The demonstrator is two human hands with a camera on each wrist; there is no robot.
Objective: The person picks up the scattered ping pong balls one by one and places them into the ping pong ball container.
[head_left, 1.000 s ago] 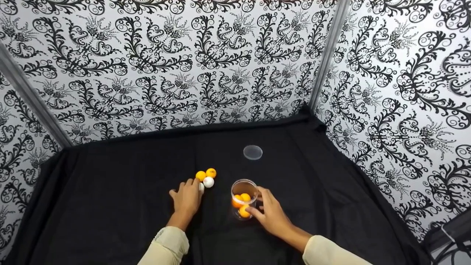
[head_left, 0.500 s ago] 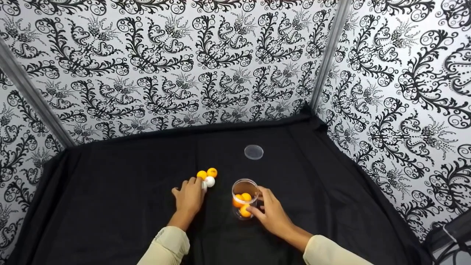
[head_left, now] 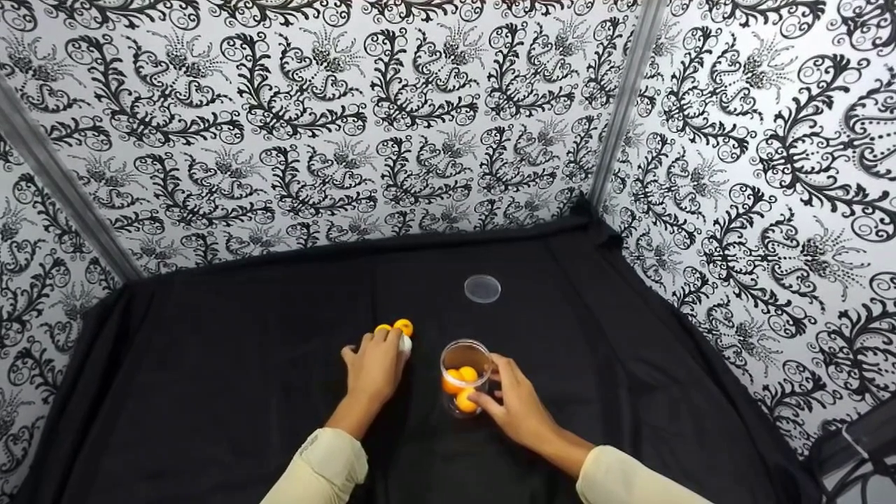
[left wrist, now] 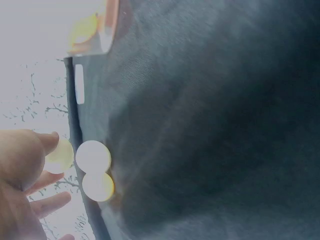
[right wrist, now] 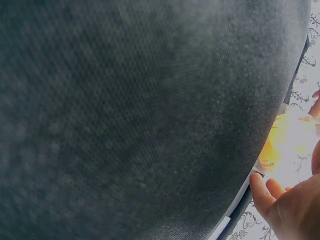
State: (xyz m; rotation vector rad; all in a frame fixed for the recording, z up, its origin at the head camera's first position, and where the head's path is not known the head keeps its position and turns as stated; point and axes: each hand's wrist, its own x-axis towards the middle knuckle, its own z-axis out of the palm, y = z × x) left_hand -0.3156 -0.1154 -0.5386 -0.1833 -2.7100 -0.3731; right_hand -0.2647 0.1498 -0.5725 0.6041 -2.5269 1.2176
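Note:
In the head view my left hand [head_left: 374,367] is palm-down over a small group of table tennis balls. It pinches a pale ball [left wrist: 59,156] between thumb and fingers in the left wrist view. Close by it there are a white ball [left wrist: 93,157] and an orange ball [left wrist: 98,187]. Beyond the fingertips another orange ball [head_left: 403,327] shows in the head view. My right hand [head_left: 518,406] holds a clear plastic jar [head_left: 465,344] by its side, thumb at the front. The jar stands upright and lidless, with orange balls [head_left: 466,400] inside.
A clear round lid [head_left: 482,288] lies flat on the black cloth [head_left: 266,364], behind the jar. Patterned black-and-white walls [head_left: 336,140] rise at the back and sides. Dark cables [head_left: 868,465] show at the lower right.
My left hand has shifted right and a little forward across the balls, covering more of them. The right hand and jar have stayed in place.

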